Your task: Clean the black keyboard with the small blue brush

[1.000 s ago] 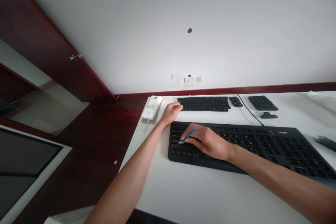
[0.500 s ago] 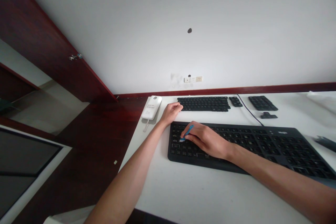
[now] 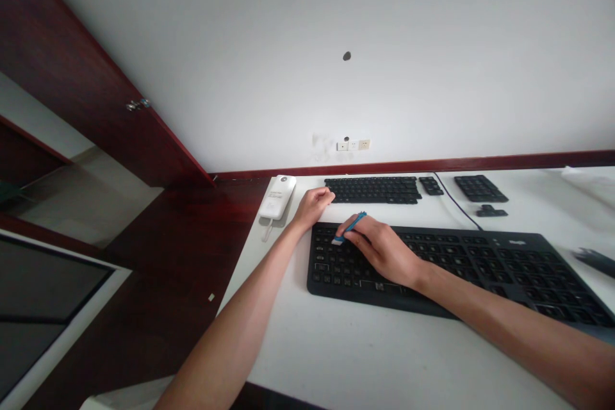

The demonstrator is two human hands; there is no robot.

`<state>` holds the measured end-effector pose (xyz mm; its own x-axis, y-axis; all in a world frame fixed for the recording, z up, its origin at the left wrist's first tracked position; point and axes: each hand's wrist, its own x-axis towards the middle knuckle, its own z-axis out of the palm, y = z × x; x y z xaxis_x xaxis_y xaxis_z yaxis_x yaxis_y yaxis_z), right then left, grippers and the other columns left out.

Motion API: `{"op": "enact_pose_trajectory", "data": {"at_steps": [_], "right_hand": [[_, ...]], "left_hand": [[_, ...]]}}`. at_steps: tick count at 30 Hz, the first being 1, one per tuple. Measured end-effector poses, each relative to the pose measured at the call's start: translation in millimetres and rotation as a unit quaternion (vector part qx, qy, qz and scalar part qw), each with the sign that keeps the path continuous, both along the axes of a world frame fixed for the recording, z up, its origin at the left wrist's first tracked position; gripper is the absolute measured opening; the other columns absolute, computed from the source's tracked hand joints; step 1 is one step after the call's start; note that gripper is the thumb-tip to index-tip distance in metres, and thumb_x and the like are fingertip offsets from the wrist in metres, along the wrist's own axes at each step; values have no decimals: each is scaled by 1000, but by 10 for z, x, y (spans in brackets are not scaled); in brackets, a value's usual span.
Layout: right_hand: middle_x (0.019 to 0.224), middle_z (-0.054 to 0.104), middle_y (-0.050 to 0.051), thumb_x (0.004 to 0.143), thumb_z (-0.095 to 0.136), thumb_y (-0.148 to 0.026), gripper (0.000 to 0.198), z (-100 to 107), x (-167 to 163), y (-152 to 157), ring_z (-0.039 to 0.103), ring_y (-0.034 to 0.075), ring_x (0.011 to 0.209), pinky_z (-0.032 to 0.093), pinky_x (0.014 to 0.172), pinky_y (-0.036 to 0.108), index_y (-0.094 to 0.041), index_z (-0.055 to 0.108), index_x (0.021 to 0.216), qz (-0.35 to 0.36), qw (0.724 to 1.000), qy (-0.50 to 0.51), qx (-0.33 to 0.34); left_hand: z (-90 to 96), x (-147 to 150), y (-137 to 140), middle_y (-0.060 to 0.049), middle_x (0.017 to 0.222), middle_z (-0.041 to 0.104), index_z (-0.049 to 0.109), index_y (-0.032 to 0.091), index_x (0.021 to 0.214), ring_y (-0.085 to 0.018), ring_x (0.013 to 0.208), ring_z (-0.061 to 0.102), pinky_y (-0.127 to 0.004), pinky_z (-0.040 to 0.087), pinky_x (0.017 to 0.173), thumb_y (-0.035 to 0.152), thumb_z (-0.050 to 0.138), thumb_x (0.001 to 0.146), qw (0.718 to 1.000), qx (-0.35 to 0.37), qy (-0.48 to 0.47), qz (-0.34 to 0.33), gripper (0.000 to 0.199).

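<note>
A black keyboard with its keycaps off lies on the white table. My right hand is closed round a small blue brush, whose pale bristles meet the upper left part of the keyboard. The handle slants up and to the right past my fingers. Behind the keyboard's left corner, my left hand rests on the table with curled fingers. Its fingertips come close to the left end of a block of black keycaps. Nothing shows in that hand, though its palm is hidden.
More keycaps stand in groups at the back, a small block, a number-pad block and arrow keys. A cable runs behind the keyboard. At the left edge lies a white device with a strap; a dark object is at right.
My right hand has shifted the brush up and slightly right, from the lower left keys towards the keyboard's top rows. My left hand stays in place.
</note>
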<state>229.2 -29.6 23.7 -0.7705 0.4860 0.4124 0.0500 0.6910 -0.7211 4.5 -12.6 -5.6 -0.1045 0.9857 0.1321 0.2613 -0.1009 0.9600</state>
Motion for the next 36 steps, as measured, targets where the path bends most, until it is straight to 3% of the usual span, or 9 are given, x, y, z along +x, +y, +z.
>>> {"op": "enact_pose_trajectory", "data": {"at_steps": [19,22,27,31,36], "right_hand": [[100,69,10,110,43,-25,25,-17,2,-39,65,25,95,57,86,42,-20,67,107,32,994,-55,90],[100,69,11,110,44,-26,25,-13,-1,-39,66,25,93,57,85,42,-19,67,106,49,994,-59,83],[101,68,10,110,42,-25,25,-16,1,-21,64,25,96,56,87,42,-21,66,106,13,996,-45,76],[99,69,9,110,43,-25,24,-16,0,-23,65,25,94,57,86,41,-21,66,105,39,995,-51,81],[98,70,9,110,45,-25,24,-12,-11,-28,66,25,95,58,86,42,-22,68,104,6,996,-42,81]], "left_hand": [[-49,-13,36,5,61,37,44,19,65,-9,57,32,-27,22,55,43,60,87,1000,-2,-20,-3,36],[-58,-17,35,5,62,37,44,19,66,-9,57,32,-27,22,55,43,60,87,1000,-2,-21,-7,36],[-51,-12,31,5,62,37,44,19,66,-9,58,33,-26,23,56,43,60,86,1000,-7,-19,3,36],[-34,-4,26,5,61,37,43,19,65,-9,58,32,-26,23,56,43,59,87,1000,-5,-11,0,36],[-11,8,11,5,61,38,43,19,65,-10,58,34,-26,24,56,43,59,87,1000,-2,-3,2,36]]}}
